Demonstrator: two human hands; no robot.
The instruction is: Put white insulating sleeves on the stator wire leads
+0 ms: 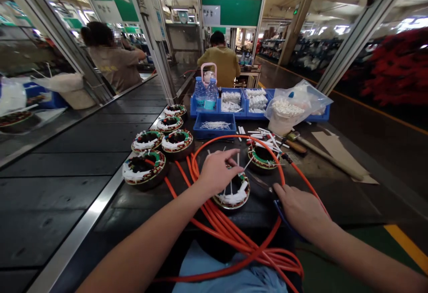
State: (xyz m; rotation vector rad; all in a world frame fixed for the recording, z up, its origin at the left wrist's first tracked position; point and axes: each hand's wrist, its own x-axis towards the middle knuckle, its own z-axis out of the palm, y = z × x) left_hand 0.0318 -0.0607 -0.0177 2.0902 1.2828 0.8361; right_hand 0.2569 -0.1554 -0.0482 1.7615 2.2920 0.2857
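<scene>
My left hand [216, 171] rests on a round motor stator [233, 195] with white windings, fingers pinching one of the thin white sleeves sticking up from it. My right hand [299, 208] lies on the dark bench just right of that stator, curled around a blue-handled tool [279, 210] whose tip points toward the stator. An orange cable [234, 235] loops around both and trails down to my lap. A second stator [262, 156] with white sleeves piled on it sits behind.
Several finished stators [144, 168] line the bench's left edge beside a black conveyor [83, 159]. Blue bins [215, 126] with white sleeves, two water bottles [205, 94] and a plastic bag [294, 103] stand behind. Two seated people work farther off.
</scene>
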